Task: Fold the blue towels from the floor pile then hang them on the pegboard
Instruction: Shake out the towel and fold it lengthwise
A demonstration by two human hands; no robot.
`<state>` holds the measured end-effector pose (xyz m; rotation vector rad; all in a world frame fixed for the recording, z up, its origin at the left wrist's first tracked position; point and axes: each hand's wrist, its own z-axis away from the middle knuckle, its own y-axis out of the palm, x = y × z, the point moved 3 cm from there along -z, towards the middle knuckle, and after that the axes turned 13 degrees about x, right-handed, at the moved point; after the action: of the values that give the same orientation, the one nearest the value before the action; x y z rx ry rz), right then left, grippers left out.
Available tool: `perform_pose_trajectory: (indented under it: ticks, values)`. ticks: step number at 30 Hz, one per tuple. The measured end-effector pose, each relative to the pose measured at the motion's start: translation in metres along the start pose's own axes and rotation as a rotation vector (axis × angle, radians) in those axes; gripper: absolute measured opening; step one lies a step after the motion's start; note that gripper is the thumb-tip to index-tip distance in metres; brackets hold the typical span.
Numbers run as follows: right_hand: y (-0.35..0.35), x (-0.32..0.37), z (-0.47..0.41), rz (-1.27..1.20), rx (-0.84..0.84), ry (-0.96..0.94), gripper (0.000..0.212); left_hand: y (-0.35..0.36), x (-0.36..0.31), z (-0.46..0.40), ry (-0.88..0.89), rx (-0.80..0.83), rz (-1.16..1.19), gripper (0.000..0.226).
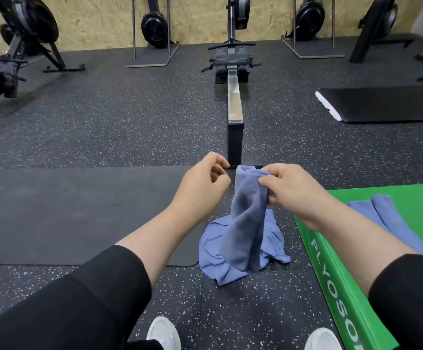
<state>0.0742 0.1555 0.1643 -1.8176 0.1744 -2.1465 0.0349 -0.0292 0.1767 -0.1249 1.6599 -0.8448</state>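
In the middle of the frame the right hand (293,190) is pinching the top edge of a blue towel (249,213) between thumb and curled fingers, and the cloth is hanging down from that grip in a loose twisted column. Its lower end is reaching the pile of blue towels (220,256) that is lying crumpled on the speckled rubber floor (129,117) just below centre. The left hand (205,183) is hovering just beside the towel's top on the left, fingers curled with thumb and forefinger close together, holding nothing and not touching the cloth. Both forearms are coming in from the bottom corners in black sleeves (99,294) pushed up from the wrists.

At the lower right a green box (336,286) with white lettering on its side is sitting at an angle, and a folded blue towel (387,213) is lying flat on its top, partly hidden by the right forearm. A dark mat (53,213) is stretching across the left of the frame, its corner touching the pile. Two white shoes (163,333) are showing at the bottom edge.

A rowing machine (234,79) is running from upper centre down towards the hands, its rail ending just behind the held towel. More exercise machines are standing along the chipboard wall (99,18) at the top, and a black pad (387,104) with a white end is lying at the upper right.
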Motion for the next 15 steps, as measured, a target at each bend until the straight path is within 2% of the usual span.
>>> perform_pose_trajectory:
  ticks: [2, 5, 9, 12, 15]
  values:
    - [-0.002, 0.001, 0.005, 0.046, 0.046, -0.022, 0.017, -0.004, 0.012, -0.002, 0.039, 0.1, -0.158, 0.027]
    - [-0.007, 0.001, 0.01, 0.113, 0.088, -0.065, 0.016, -0.003, 0.025, -0.004, 0.132, 0.205, -0.263, 0.037]
    - [-0.011, 0.0, 0.015, 0.094, 0.142, -0.093, 0.013, 0.0, 0.028, -0.004, 0.185, 0.291, -0.284, 0.021]
    - [-0.016, 0.001, 0.021, 0.131, 0.159, -0.111, 0.01, 0.002, 0.033, -0.003, 0.129, 0.337, -0.39, 0.017]
    - [-0.018, 0.001, 0.026, 0.177, 0.177, -0.119, 0.011, 0.001, 0.043, 0.0, 0.016, 0.385, -0.494, 0.026]
